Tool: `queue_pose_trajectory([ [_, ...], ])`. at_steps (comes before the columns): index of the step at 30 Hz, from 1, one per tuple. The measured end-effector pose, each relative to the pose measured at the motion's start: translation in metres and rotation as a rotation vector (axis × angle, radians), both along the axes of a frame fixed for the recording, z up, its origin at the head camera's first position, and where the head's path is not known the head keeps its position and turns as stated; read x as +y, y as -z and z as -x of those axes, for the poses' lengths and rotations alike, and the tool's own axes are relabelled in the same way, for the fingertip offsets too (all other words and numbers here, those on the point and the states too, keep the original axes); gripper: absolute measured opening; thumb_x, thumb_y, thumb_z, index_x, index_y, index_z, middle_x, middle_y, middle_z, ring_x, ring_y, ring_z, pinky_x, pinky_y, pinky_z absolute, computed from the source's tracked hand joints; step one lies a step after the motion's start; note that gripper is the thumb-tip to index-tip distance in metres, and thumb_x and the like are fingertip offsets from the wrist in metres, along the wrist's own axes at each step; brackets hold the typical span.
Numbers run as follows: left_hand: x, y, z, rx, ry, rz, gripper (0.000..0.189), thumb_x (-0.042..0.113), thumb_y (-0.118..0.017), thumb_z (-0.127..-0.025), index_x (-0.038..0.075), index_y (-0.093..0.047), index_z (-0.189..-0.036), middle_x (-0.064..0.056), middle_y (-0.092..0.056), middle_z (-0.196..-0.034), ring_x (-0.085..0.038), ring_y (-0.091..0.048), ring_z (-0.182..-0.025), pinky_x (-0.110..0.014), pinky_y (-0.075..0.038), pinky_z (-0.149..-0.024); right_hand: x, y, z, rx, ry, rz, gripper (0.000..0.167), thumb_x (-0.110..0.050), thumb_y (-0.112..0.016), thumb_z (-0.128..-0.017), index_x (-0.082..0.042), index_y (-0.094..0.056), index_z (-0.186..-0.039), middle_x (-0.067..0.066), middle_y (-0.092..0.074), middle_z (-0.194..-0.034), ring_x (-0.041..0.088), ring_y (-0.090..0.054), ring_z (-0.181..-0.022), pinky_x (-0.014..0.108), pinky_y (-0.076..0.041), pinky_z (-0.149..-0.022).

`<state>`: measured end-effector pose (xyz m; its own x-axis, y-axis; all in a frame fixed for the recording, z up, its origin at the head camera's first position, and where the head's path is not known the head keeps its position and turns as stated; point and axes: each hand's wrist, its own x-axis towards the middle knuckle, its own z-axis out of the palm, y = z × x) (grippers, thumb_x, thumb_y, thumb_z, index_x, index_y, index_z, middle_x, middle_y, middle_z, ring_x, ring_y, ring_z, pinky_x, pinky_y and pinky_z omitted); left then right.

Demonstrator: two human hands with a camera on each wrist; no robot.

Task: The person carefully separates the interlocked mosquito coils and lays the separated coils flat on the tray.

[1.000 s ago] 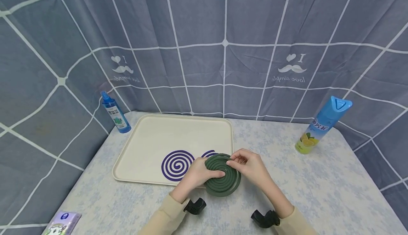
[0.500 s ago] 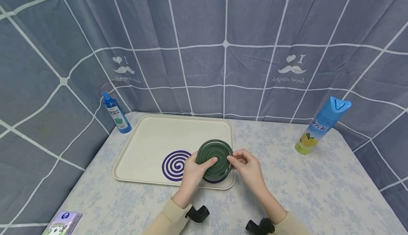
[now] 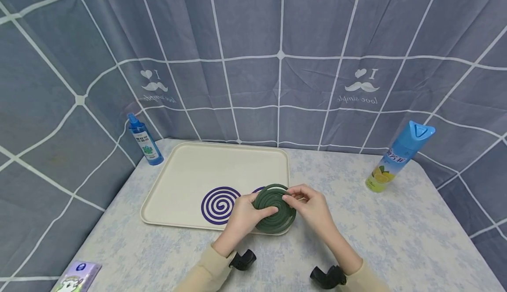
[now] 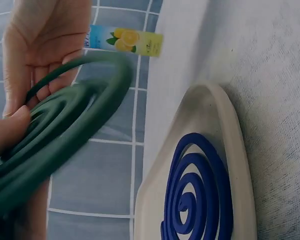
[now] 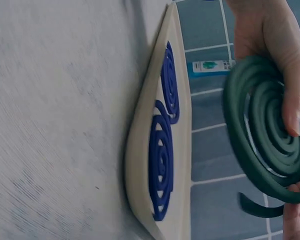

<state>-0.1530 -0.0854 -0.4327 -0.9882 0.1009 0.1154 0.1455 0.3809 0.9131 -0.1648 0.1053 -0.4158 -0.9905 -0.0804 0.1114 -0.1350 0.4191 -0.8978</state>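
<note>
Both hands hold a green mosquito coil (image 3: 279,223) above the front right corner of a cream tray (image 3: 225,164). My left hand (image 3: 242,215) grips its left side, thumb across the face. The right hand (image 3: 313,204) pinches the coil's upper right edge between thumb and fingers. In the right wrist view, one end of the green coil (image 5: 236,120) sticks out apart from the turns; the left wrist view shows strands spread with gaps. Below, a purple coil (image 3: 220,205) lies flat in the tray; another purple coil (image 5: 162,160) beside it is mostly hidden in the head view.
A blue spray bottle (image 3: 145,143) stands at the tray's left. To the right is a blue and yellow aerosol can (image 3: 400,158) with lemons on it. A purple tissue pack (image 3: 77,276) lies front left. Grey checked cloth (image 3: 253,85) hangs behind the table.
The green coil and both hands first moved up and away over the tray, then came back a little toward the person. Both hands keep their hold, and the coil's tilt has shifted.
</note>
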Motion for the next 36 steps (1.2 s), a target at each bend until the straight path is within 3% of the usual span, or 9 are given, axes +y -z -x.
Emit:
queue_pose_trajectory([
  [3, 0.001, -0.001, 0.0, -0.002, 0.046, 0.058, 0.033, 0.025, -0.083, -0.079, 0.003, -0.074, -0.103, -0.011, -0.076, -0.093, -0.019, -0.071, -0.081, -0.024, -0.056, -0.067, 0.002, -0.003, 0.001, 0.073, -0.033, -0.049, 0.011, -0.014, -0.078, -0.084, -0.011, -0.075, -0.094, 0.001, -0.07, -0.092, 0.006, -0.061, -0.08, 0.022, -0.055, -0.072],
  [6, 0.002, 0.0, 0.001, -0.033, 0.031, 0.024, 0.036, 0.025, -0.084, -0.079, 0.004, -0.074, -0.107, -0.011, -0.075, -0.1, -0.021, -0.071, -0.088, -0.027, -0.058, -0.073, 0.003, -0.003, 0.001, 0.09, -0.036, -0.05, 0.01, -0.013, -0.078, -0.084, -0.011, -0.074, -0.093, 0.002, -0.07, -0.09, 0.005, -0.061, -0.077, 0.022, -0.055, -0.07],
  [10, 0.001, 0.002, 0.001, -0.07, -0.037, -0.106, 0.038, 0.023, -0.084, -0.077, 0.006, -0.073, -0.11, -0.01, -0.074, -0.104, -0.02, -0.069, -0.094, -0.031, -0.057, -0.081, 0.002, -0.002, 0.002, 0.015, -0.005, 0.037, 0.012, -0.016, -0.075, -0.087, -0.007, -0.072, -0.095, 0.006, -0.069, -0.086, 0.006, -0.062, -0.071, 0.022, -0.055, -0.067],
  [14, -0.001, 0.003, 0.001, -0.099, -0.085, -0.239, 0.034, 0.022, -0.084, -0.078, 0.004, -0.074, -0.105, -0.011, -0.076, -0.098, -0.015, -0.069, -0.089, -0.029, -0.057, -0.081, 0.0, -0.002, 0.0, -0.07, 0.007, 0.127, 0.018, -0.019, -0.074, -0.089, -0.003, -0.068, -0.097, 0.009, -0.068, -0.083, 0.009, -0.064, -0.069, 0.027, -0.058, -0.069],
  [18, -0.004, 0.0, 0.0, -0.136, -0.099, -0.251, 0.031, 0.025, -0.083, -0.078, 0.004, -0.077, -0.1, -0.01, -0.077, -0.094, -0.011, -0.069, -0.086, -0.027, -0.056, -0.081, 0.001, -0.005, 0.0, -0.123, -0.028, 0.143, 0.02, -0.018, -0.073, -0.089, -0.002, -0.066, -0.098, 0.009, -0.068, -0.08, 0.011, -0.066, -0.07, 0.032, -0.06, -0.072],
  [23, -0.006, -0.002, 0.001, -0.113, -0.071, -0.228, 0.027, 0.022, -0.084, -0.077, 0.004, -0.078, -0.097, -0.011, -0.077, -0.09, -0.011, -0.069, -0.086, -0.026, -0.056, -0.079, 0.004, -0.009, 0.001, -0.109, -0.059, 0.069, 0.018, -0.017, -0.075, -0.088, -0.003, -0.066, -0.095, 0.007, -0.067, -0.077, 0.011, -0.064, -0.068, 0.03, -0.059, -0.068],
  [31, -0.004, -0.001, -0.002, -0.054, -0.051, -0.229, 0.031, 0.02, -0.084, -0.078, 0.005, -0.077, -0.104, -0.012, -0.077, -0.095, -0.016, -0.071, -0.089, -0.024, -0.057, -0.077, 0.006, -0.011, 0.002, 0.046, -0.082, -0.101, 0.014, -0.021, -0.073, -0.09, -0.009, -0.068, -0.087, 0.002, -0.066, -0.07, 0.011, -0.062, -0.06, 0.023, -0.053, -0.056],
  [36, -0.003, 0.0, -0.002, -0.041, -0.049, -0.224, 0.033, 0.019, -0.085, -0.077, 0.005, -0.077, -0.105, -0.012, -0.076, -0.097, -0.019, -0.071, -0.092, -0.024, -0.057, -0.078, 0.007, -0.009, 0.002, 0.035, -0.096, -0.11, 0.012, -0.019, -0.072, -0.09, -0.009, -0.067, -0.086, 0.002, -0.066, -0.069, 0.015, -0.063, -0.059, 0.023, -0.053, -0.055],
])
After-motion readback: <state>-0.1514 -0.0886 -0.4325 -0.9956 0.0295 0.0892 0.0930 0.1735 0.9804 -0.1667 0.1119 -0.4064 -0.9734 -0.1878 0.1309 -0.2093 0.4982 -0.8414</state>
